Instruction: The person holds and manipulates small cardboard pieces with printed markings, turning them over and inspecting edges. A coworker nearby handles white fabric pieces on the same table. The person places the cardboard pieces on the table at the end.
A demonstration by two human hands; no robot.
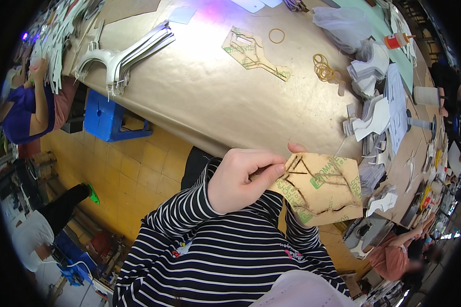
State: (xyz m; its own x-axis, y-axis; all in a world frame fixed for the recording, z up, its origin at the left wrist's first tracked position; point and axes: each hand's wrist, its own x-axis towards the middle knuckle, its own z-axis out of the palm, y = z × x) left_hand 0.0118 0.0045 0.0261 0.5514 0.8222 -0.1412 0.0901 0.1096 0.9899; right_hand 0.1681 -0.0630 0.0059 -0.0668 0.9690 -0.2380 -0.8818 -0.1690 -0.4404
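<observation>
In front of my chest is a pale yellow template board (330, 197) with dark slots and curved lines across it and green printing. My left hand (243, 176) is closed, its thumb and forefinger pinched at the board's left end. Most of my right hand (296, 148) is hidden behind the board; only a fingertip shows past the far edge, and the hand appears to grip the board from beneath. A second, similar template board (254, 53) lies on the brown-covered table (200, 92) ahead.
Rubber bands (322, 68) lie right of the second board, with a single band (276, 35) closer to it. White cut pieces (371, 120) pile up at the right, near a glue bottle (398, 40). Bundled white strips (133, 53) rest far left; a blue stool (103, 116) stands below.
</observation>
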